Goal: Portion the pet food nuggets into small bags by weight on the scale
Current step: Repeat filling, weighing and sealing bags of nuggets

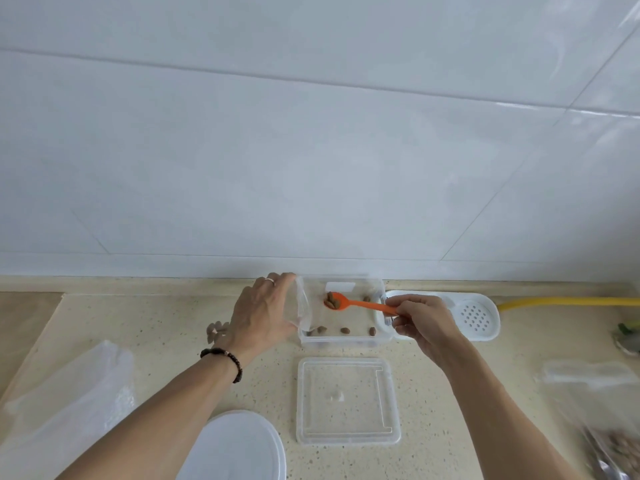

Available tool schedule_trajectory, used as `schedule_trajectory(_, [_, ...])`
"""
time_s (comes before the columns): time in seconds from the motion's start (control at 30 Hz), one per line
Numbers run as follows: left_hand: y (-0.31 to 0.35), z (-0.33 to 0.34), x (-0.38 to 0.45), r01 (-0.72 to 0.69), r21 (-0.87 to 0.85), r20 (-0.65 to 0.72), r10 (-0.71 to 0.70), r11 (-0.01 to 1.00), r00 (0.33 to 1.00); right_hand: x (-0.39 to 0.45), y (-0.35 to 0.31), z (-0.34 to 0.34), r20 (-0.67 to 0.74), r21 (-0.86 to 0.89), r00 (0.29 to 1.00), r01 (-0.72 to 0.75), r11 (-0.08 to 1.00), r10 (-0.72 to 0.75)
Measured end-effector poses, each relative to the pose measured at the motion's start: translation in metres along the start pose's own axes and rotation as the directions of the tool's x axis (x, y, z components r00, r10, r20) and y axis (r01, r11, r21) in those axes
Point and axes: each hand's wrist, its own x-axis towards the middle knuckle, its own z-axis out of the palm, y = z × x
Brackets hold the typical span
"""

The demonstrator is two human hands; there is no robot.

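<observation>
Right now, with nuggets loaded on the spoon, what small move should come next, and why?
Probably swing the orange spoon left and tip it into the small clear bag. The right hand holds the spoon over the clear container with several nuggets in its bowl, and the left hand holds the bag at the container's left edge.

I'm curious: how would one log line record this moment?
right hand: holds orange spoon of nuggets | left hand: holds small bag | over clear container

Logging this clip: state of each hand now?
Left hand: holding small clear bag.
Right hand: pinching orange spoon with nuggets.
</observation>
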Motion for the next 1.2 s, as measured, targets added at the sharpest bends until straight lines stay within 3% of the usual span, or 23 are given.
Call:
schedule_trajectory(0.17, [0.014, -0.003, 0.006, 0.010, 0.070, -0.018, -0.009, 0.998, 1.000, -0.017, -0.020, -0.015, -0.061, -0.030, 0.994, 0.094, 0.995, -0.096])
schedule_trajectory(0.37, [0.035, -0.004, 0.014, 0.061, -0.037, -0.005, -0.061, 0.997, 0.998, -0.043, -0.053, -0.004, -0.027, -0.272, 0.964, 0.249, 0.930, -0.266])
schedule_trajectory(0.47, [0.040, -0.003, 0.015, 0.068, -0.093, -0.008, -0.069, 0.993, 0.998, -0.052, -0.061, 0.008, 0.009, -0.503, 0.917, 0.348, 0.791, -0.398])
schedule_trajectory(0.53, [0.042, -0.003, 0.016, 0.060, -0.152, -0.011, -0.062, 0.987, 0.998, -0.056, -0.061, 0.015, 0.114, -0.604, 0.873, 0.440, 0.664, -0.475])
schedule_trajectory(0.67, [0.044, -0.002, 0.017, 0.114, -0.373, 0.032, -0.110, 0.921, 0.993, -0.066, -0.059, 0.021, 0.322, -0.654, 0.731, 0.631, 0.416, -0.602])
schedule_trajectory(0.77, [0.038, 0.000, 0.017, 0.157, -0.439, 0.058, -0.146, 0.885, 0.988, -0.065, -0.059, 0.016, 0.255, -0.658, 0.683, 0.641, 0.395, -0.684])
schedule_trajectory(0.87, [0.030, 0.002, 0.014, 0.177, -0.440, 0.076, -0.159, 0.881, 0.984, -0.062, -0.058, 0.009, 0.066, -0.633, 0.712, 0.572, 0.522, -0.699])
schedule_trajectory(0.97, [0.018, 0.004, 0.007, 0.184, -0.442, 0.122, -0.144, 0.878, 0.982, -0.049, -0.047, -0.003, -0.074, -0.652, 0.778, 0.436, 0.621, -0.624])
schedule_trajectory(1.1, [0.002, 0.009, -0.002, 0.111, -0.407, 0.235, -0.014, 0.907, 0.972, -0.022, -0.006, -0.011, -0.029, -0.739, 0.886, 0.293, 0.607, -0.463])
schedule_trajectory(1.2, [-0.003, 0.012, -0.001, 0.066, -0.379, 0.263, 0.039, 0.923, 0.964, 0.001, 0.018, -0.006, -0.022, -0.764, 0.891, 0.278, 0.583, -0.454])
